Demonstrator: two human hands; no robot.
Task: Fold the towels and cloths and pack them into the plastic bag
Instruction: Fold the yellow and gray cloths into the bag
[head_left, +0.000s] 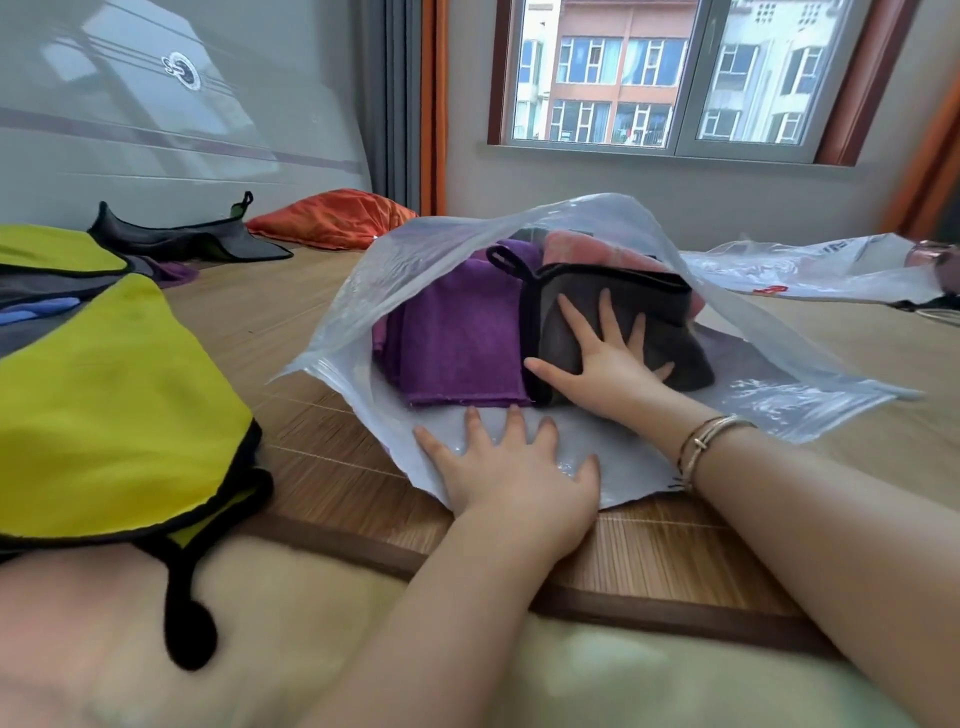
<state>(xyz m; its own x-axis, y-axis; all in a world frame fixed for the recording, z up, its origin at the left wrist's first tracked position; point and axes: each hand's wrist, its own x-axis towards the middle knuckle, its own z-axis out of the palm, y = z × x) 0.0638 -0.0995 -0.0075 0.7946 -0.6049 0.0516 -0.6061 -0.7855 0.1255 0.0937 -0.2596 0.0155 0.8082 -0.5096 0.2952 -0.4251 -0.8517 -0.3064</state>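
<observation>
Hands both flat, fingers spread: left hand (511, 467) pins plastic bag (363, 332) near lip to mat, right hand (605, 358) presses grey cloth (623, 312) inside beside purple towel (457, 343). Risk: pushing harder could slide bag away or unfold stack.

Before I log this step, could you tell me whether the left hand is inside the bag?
No, the left hand lies flat on the bag's lower lip, outside its mouth.
</observation>
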